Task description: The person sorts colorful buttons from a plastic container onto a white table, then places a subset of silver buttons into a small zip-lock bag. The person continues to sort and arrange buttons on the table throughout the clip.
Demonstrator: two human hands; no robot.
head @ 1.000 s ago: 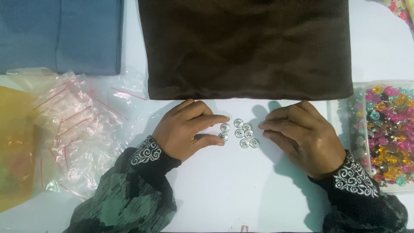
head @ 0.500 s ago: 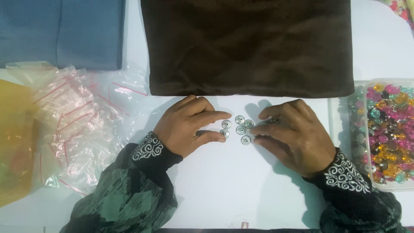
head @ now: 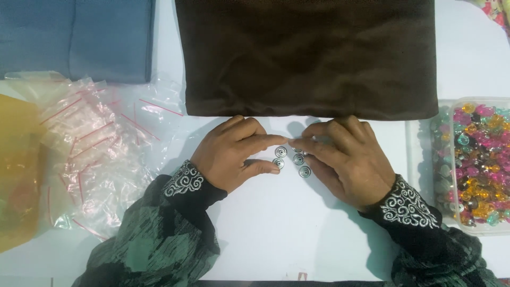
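The person's two patterned sleeves are entering from the near edge, and both hands are resting on the white table. The left hand is lying loosely curled, forefinger and thumb extended toward a small cluster of round silver snap buttons; the thumb tip is touching the nearest one, though nothing is being pinched. The right hand is lying palm down, fingers bunched, its fingertips pressing on the cluster's upper right edge and covering part of it; whether it is gripping a piece cannot be told. The buttons are lying flat between the two hands, just short of the dark brown cloth. In this inspector's judgement, gathering such small pieces calls for light fingertip pressure and a slow inward sweep, keeping them flat and unstacked. Clear zip bags are lying left, a tray of coloured beads right, and blue cloth beyond.
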